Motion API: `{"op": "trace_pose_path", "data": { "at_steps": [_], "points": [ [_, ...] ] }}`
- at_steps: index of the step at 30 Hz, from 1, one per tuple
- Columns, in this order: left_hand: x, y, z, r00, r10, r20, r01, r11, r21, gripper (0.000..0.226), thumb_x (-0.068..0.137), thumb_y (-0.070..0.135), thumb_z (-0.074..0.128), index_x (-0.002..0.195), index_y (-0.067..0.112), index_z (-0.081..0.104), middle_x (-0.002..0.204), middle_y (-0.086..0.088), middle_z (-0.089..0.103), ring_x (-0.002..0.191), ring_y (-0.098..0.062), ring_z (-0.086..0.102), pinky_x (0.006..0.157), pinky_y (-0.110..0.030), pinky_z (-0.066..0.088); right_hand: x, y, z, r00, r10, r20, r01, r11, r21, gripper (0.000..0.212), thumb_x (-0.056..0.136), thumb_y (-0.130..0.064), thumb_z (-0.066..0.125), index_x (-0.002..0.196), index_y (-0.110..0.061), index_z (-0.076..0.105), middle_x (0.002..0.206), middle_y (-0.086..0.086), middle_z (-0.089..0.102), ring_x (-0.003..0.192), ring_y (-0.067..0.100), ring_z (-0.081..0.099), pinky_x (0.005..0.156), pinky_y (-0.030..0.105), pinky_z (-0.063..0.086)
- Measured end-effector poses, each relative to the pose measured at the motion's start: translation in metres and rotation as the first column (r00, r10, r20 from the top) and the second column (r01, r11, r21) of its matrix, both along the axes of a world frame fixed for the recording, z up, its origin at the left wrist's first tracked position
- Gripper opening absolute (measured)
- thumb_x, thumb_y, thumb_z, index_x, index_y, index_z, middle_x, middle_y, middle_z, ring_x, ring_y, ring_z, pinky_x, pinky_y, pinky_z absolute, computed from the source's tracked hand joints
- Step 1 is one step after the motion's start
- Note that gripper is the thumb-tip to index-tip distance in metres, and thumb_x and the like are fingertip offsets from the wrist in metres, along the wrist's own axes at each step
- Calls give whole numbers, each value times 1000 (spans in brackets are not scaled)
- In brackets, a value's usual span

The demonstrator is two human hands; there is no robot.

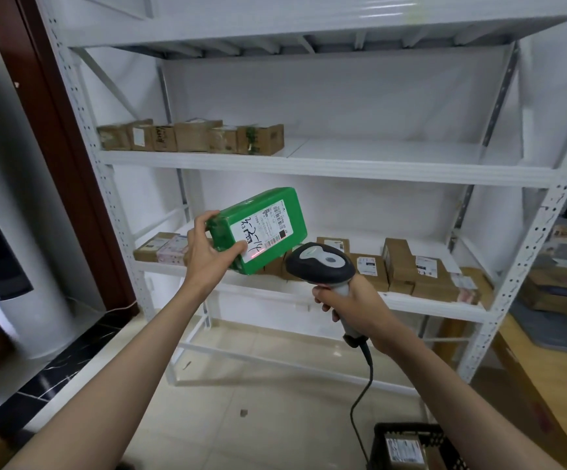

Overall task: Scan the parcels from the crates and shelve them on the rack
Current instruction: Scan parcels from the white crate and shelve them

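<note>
My left hand (204, 252) grips a green parcel (275, 215) by its left end, tilted, with its white shipping label facing me. A red scan line falls on the label's lower edge. My right hand (346, 303) grips the handle of a black and grey barcode scanner (319, 262), whose head points at the parcel from just below and to the right. Behind both stands the white rack (309, 166). A black crate (414, 446) with a labelled parcel inside sits on the floor at the bottom right.
Brown cardboard parcels (190, 137) line the left of the middle shelf; its right part is bare. More parcels (411, 266) crowd the lower shelf. The scanner's cable (360, 395) hangs toward the crate. A wooden table with boxes (560, 290) stands at right, a brown door frame (55, 113) at left.
</note>
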State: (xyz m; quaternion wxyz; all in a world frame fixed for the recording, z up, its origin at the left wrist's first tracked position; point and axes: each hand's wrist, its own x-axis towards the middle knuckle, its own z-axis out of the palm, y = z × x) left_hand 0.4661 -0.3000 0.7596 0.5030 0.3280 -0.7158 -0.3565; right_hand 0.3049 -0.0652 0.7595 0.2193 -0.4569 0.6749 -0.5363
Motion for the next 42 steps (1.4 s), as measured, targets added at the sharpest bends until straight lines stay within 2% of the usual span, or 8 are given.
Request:
{"op": "trace_pose_path", "data": {
  "at_steps": [9, 13, 17, 22, 26, 30, 37, 42],
  "points": [
    [-45, -7, 9, 998, -8, -67, 13, 998, 67, 74, 63, 41, 81, 124, 53, 42, 135, 0, 48, 126, -24, 51, 94, -54, 55, -54, -17, 21, 996, 10, -89, -9, 1000, 19, 16, 94, -18, 69, 93, -30, 60, 79, 2, 70, 54, 1, 59, 54, 18, 51],
    [-69, -20, 14, 993, -25, -116, 36, 995, 91, 71, 71, 30, 84, 126, 49, 42, 136, -2, 48, 129, -22, 49, 91, -48, 59, -75, -35, 29, 999, 4, -37, -5, 1000, -19, 10, 95, -15, 67, 95, -25, 63, 77, 3, 69, 55, -1, 58, 54, 16, 51],
    [-100, -42, 23, 983, -55, -177, 86, 981, 175, 69, 75, 25, 83, 125, 48, 42, 137, -4, 47, 124, -23, 54, 85, -45, 62, -98, -60, 40, 999, 1, 48, 3, 997, -77, 4, 93, -14, 69, 97, -14, 69, 75, 6, 72, 62, 12, 60, 54, 23, 51],
    [-147, -70, 46, 958, -110, -266, 190, 935, 298, 71, 67, 45, 81, 124, 49, 38, 138, -10, 49, 116, -28, 61, 87, -48, 61, -125, -109, 60, 990, 4, 141, 27, 975, -219, 24, 95, -16, 70, 106, -35, 62, 105, -4, 74, 90, 15, 74, 72, 30, 64],
    [-187, -93, 72, 912, -155, -379, 299, 884, 360, 72, 67, 49, 80, 125, 43, 38, 138, -12, 49, 116, -29, 61, 79, -39, 63, -146, -159, 80, 975, -1, 221, 70, 949, -309, 32, 94, -15, 71, 121, -25, 59, 126, 1, 65, 113, 19, 66, 87, 33, 61],
    [-225, -124, 105, 874, -175, -453, 377, 833, 404, 70, 73, 46, 84, 125, 40, 38, 138, -14, 48, 114, -30, 63, 78, -40, 64, -160, -204, 104, 975, 31, 220, 51, 933, -358, 30, 95, -17, 69, 123, -24, 60, 127, 1, 67, 119, 19, 64, 97, 39, 58],
    [-272, -191, 148, 873, -253, -417, 400, 861, 315, 77, 75, 49, 85, 131, 28, 36, 131, -4, 58, 113, -22, 65, 93, -44, 59, -195, -275, 147, 979, 16, 201, 76, 894, -441, 26, 99, -13, 64, 124, -20, 64, 125, 2, 72, 119, 20, 66, 103, 46, 54],
    [-293, -229, 152, 902, -335, -272, 398, 890, 224, 74, 78, 43, 84, 132, 24, 37, 126, 1, 59, 109, -11, 63, 95, -35, 56, -226, -315, 155, 976, -32, 216, 119, 907, -405, 29, 99, -16, 64, 128, -15, 63, 123, -1, 73, 117, 16, 67, 102, 42, 55]
  ]
}}
